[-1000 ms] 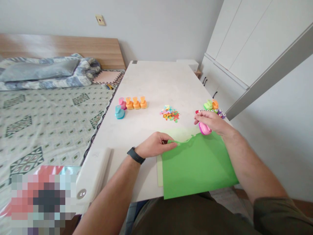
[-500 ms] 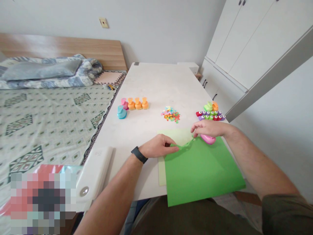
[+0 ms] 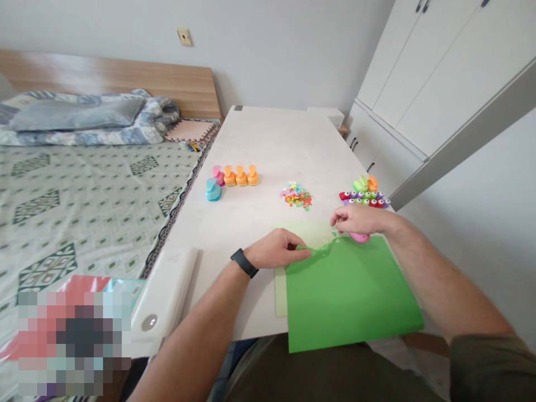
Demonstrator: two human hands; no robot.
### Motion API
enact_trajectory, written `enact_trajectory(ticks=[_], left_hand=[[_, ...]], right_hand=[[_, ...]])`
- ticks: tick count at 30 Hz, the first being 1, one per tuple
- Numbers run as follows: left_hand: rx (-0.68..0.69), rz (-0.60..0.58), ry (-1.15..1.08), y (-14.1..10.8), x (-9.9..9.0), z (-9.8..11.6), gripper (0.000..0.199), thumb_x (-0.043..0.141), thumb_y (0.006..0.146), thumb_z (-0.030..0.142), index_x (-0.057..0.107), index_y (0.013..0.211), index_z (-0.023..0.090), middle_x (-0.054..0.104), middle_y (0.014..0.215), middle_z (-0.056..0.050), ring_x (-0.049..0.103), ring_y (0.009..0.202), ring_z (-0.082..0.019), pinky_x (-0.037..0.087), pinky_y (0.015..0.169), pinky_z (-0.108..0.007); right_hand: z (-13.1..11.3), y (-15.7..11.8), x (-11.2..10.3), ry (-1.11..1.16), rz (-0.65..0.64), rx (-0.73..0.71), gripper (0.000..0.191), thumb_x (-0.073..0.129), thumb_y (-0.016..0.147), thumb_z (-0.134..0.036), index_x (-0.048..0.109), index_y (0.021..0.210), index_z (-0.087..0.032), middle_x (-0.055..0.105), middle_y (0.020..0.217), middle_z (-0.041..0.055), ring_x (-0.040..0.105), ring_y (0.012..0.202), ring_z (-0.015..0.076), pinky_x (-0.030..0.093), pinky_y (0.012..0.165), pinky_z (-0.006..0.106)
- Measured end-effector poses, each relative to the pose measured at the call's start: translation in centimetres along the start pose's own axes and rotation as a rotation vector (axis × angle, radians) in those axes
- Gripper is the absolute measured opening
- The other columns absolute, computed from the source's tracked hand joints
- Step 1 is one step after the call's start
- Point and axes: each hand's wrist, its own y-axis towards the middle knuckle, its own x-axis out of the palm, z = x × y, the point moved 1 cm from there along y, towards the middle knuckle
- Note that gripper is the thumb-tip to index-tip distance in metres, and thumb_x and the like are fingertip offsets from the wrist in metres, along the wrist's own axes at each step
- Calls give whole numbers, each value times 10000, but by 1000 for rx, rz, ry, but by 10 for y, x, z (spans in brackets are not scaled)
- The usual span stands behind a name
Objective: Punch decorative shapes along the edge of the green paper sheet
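Note:
A green sheet of paper point(image 3: 352, 290) lies over a pale yellow-green sheet point(image 3: 281, 293) at the table's near edge. My left hand point(image 3: 278, 248) pinches the green sheet's far edge, which looks cut and uneven. My right hand point(image 3: 358, 219) is just beyond that edge, its fingers curled together; whether they hold a small piece is not clear. Under the right hand a pink craft punch point(image 3: 359, 238) rests on the green sheet, partly hidden. Small green bits point(image 3: 334, 234) show below the right fingertips. Beyond the sheets lies a pile of colourful paper cutouts point(image 3: 297, 196).
Orange craft punches point(image 3: 240, 177), a pink one point(image 3: 218, 175) and a blue one point(image 3: 213, 191) stand at the table's left. Several small punches point(image 3: 364, 198) sit in rows at the right edge. A white machine point(image 3: 167, 296) lies at the near left, beside the bed point(image 3: 96, 195).
My right fingers have drawn back slightly from the green sheet's edge, and small green bits now show beneath them. My left hand keeps its hold. The view has shifted a little.

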Motion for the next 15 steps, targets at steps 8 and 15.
enact_trajectory(ticks=[8, 15], left_hand=[[-10, -27, 24, 0, 0, 0, 462, 582, 935, 550, 782, 940, 134, 501, 624, 21, 323, 551, -80, 255, 510, -228], [2, -21, 52, 0, 0, 1, 445, 581, 939, 531, 776, 923, 131, 510, 635, 20, 338, 557, -79, 260, 518, -230]], right_hand=[[-17, 4, 14, -375, 31, 198, 277, 667, 795, -440, 770, 878, -198, 695, 563, 33, 630, 510, 186, 415, 577, 281], [-25, 7, 14, -477, 30, 151, 218, 694, 760, -330, 809, 910, -221, 779, 786, 76, 694, 731, 213, 428, 641, 266]])
